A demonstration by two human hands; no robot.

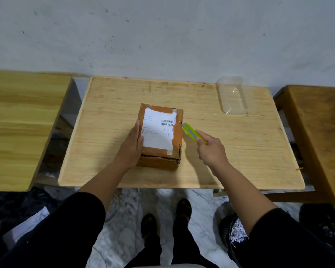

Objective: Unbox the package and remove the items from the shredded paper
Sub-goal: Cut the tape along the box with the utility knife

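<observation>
Your hands are both working at the cardboard box (160,140), which is sitting near the middle of the tabletop (240,151), still taped shut, with a white shipping label (158,130) facing up. Your left hand (132,146) is lying flat against the box's left side, fingers straight along its top edge and thumb resting on the label, steadying it. Your right hand (211,151) is gripping a yellow-green utility knife (192,132), fingers curled round the handle, with the knife's tip pointing at the box's right side, just beside the top edge; whether the tip is touching the box cannot be told. You are leaving a clear plastic container (233,95) lying near the tabletop's far right corner, well apart from the box.
</observation>
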